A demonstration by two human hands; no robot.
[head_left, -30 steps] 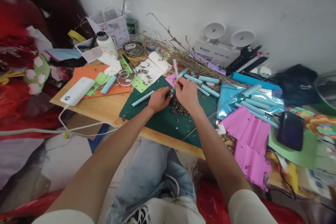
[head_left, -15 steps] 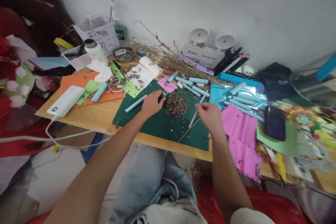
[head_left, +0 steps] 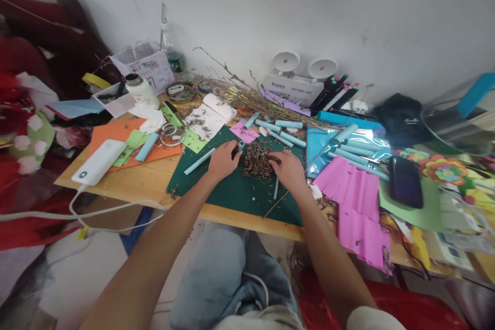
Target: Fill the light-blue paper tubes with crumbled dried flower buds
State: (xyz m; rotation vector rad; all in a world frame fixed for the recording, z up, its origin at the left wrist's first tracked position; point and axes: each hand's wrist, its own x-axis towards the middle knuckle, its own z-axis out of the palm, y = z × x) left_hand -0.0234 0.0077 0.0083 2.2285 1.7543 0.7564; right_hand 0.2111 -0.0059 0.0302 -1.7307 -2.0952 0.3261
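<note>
Two bare hands work above one dark green mat; the left hand has its fingers closed on one short pale blue tube, its open end turned up, beside the left edge of one brown heap; the right hand touches the heap's right edge with its fingertips, though I cannot tell whether they pinch any of it; one loose tube lies left of the left hand, one stubby tube on the orange paper, and at least five in a cluster beyond the heap; those on the blue packet overlap under glare, so I cannot count them; the left hand hides the held tube's lower part, and the right hand covers one end of a thin pale strip; the held tube looks plain and round-mouthed; the heap is mottled, all small dry flakes, with scraps scattered round it.
</note>
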